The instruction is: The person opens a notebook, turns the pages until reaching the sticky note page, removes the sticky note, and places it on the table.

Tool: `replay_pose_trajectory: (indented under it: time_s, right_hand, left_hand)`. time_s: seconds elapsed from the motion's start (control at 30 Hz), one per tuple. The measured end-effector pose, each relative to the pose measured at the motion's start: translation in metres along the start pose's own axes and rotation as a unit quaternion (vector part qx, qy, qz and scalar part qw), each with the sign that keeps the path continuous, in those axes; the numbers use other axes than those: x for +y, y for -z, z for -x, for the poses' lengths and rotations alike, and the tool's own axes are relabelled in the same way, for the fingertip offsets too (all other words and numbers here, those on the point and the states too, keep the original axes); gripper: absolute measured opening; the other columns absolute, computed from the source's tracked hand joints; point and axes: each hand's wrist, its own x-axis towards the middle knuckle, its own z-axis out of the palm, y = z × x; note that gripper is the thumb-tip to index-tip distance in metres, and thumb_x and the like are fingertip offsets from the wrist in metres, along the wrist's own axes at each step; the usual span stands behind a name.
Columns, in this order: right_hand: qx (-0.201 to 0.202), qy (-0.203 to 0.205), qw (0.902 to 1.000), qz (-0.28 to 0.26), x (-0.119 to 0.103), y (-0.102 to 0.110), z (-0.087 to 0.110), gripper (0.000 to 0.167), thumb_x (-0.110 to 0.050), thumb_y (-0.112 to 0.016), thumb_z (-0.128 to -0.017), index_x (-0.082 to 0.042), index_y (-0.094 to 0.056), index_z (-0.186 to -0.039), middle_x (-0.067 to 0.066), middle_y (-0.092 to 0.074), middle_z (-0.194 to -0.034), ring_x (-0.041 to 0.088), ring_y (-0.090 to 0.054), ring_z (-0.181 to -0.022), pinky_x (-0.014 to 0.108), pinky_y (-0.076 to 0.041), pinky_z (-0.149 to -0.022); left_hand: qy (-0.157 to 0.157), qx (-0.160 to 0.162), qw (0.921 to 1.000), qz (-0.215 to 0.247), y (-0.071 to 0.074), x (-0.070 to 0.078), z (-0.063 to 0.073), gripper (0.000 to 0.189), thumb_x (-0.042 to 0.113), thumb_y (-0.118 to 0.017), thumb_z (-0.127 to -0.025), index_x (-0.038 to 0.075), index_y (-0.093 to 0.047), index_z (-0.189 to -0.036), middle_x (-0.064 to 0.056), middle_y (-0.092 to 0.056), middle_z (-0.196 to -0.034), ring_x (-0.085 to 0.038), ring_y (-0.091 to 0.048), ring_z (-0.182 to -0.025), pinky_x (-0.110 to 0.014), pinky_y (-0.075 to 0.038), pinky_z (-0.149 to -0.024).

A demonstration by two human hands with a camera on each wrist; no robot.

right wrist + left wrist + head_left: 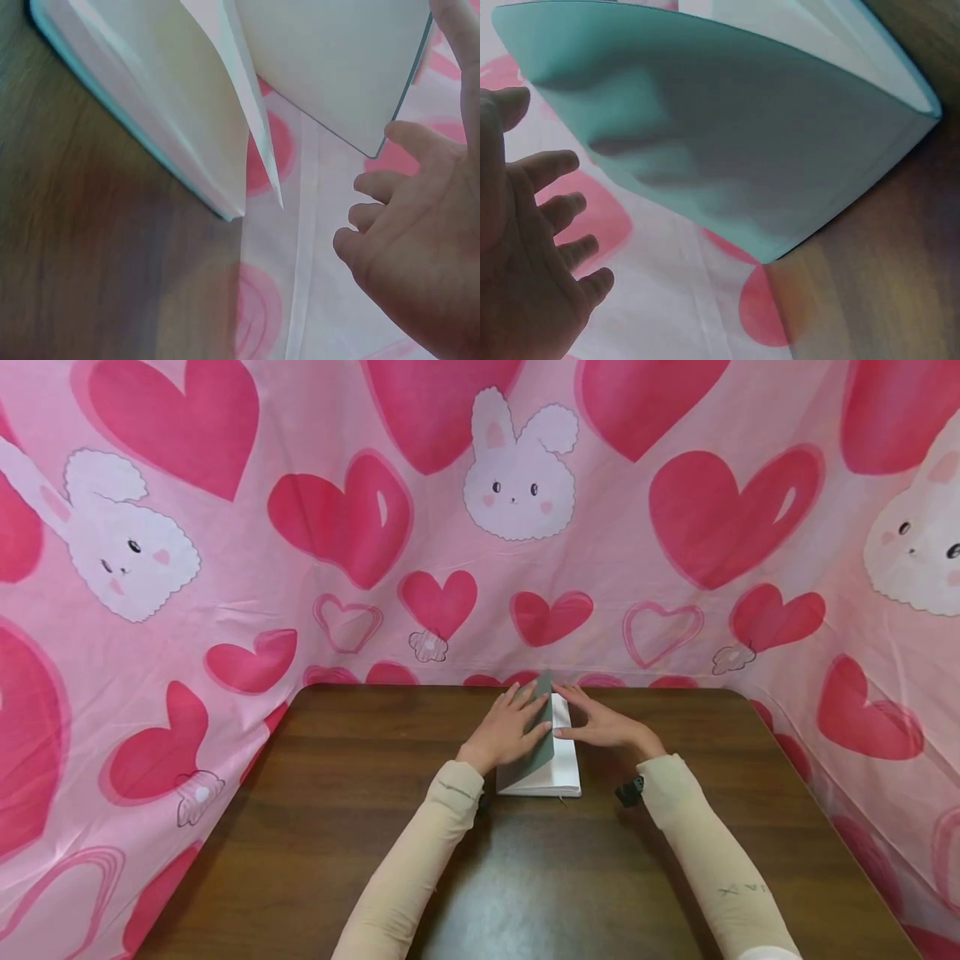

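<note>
A notebook with a grey-green cover (538,750) and white pages (566,764) lies on the table, its front cover tilted up from the left side. Beside the outer face of that cover (705,127) is my left hand (504,731), fingers spread and casting shadows on it; the left wrist view shows a gap between them. On the page side is my right hand (607,725). Its fingertips are at the cover's free edge (409,94), and one finger seems to touch it. A loose-standing page (255,112) rises between the page block and the cover.
The brown wooden table (337,827) carries the notebook close to its far edge. Pink cloth (517,560) printed with hearts and rabbits hangs behind the table and on both sides. A dark wrist strap (630,791) shows by the right sleeve.
</note>
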Motion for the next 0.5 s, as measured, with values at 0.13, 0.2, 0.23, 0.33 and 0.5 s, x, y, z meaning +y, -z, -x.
replay_pose_trajectory:
  time_s: [0.13, 0.2, 0.23, 0.33, 0.5]
  right_hand:
    - [0.005, 0.005, 0.9999, 0.012, -0.007, -0.001, -0.005, 0.095, -0.044, -0.071, -0.094, -0.023, -0.013, -0.165, 0.019, -0.004, -0.171, 0.045, 0.002, -0.156, 0.075, -0.018, -0.114]
    - [0.006, 0.002, 0.9999, 0.01, -0.01, -0.002, -0.007, 0.096, -0.045, -0.072, -0.092, -0.024, -0.013, -0.165, 0.017, -0.002, -0.171, 0.043, 0.002, -0.156, 0.075, -0.016, -0.114]
    - [0.006, 0.003, 0.9999, 0.009, -0.011, -0.002, -0.008, 0.097, -0.045, -0.073, -0.092, -0.025, -0.013, -0.165, 0.016, -0.001, -0.171, 0.042, 0.002, -0.156, 0.075, -0.016, -0.114]
    - [0.002, 0.005, 1.0, -0.002, -0.014, -0.003, -0.011, 0.097, -0.045, -0.073, -0.092, -0.026, -0.012, -0.165, 0.015, 0.004, -0.171, 0.041, 0.005, -0.157, 0.076, -0.016, -0.113]
    - [0.003, 0.017, 0.9998, 0.007, -0.016, -0.005, -0.016, 0.098, -0.045, -0.073, -0.092, -0.029, -0.01, -0.165, 0.015, 0.005, -0.171, 0.044, 0.008, -0.156, 0.077, -0.015, -0.113]
  left_hand:
    - [0.001, 0.002, 0.9997, 0.025, 0.005, -0.002, 0.0, 0.066, 0.052, -0.04, -0.106, 0.019, -0.03, -0.162, -0.006, -0.016, -0.171, -0.036, -0.013, -0.157, -0.048, -0.011, -0.126]
    - [0.003, 0.003, 0.9993, 0.037, 0.008, -0.003, 0.0, 0.065, 0.051, -0.04, -0.106, 0.019, -0.03, -0.162, -0.006, -0.014, -0.171, -0.036, -0.011, -0.157, -0.047, -0.009, -0.127]
    - [0.005, 0.002, 0.9991, 0.043, 0.009, -0.003, 0.001, 0.065, 0.051, -0.04, -0.106, 0.019, -0.03, -0.162, -0.006, -0.013, -0.171, -0.035, -0.01, -0.157, -0.047, -0.008, -0.127]
    - [0.011, 0.001, 0.9986, 0.051, 0.011, -0.006, 0.001, 0.064, 0.052, -0.038, -0.106, 0.021, -0.029, -0.162, -0.005, -0.011, -0.171, -0.035, -0.009, -0.158, -0.047, -0.007, -0.127]
    - [0.013, -0.002, 0.9979, 0.063, 0.012, -0.009, 0.001, 0.064, 0.051, -0.038, -0.106, 0.021, -0.03, -0.162, -0.006, -0.01, -0.171, -0.035, -0.007, -0.158, -0.048, -0.006, -0.127]
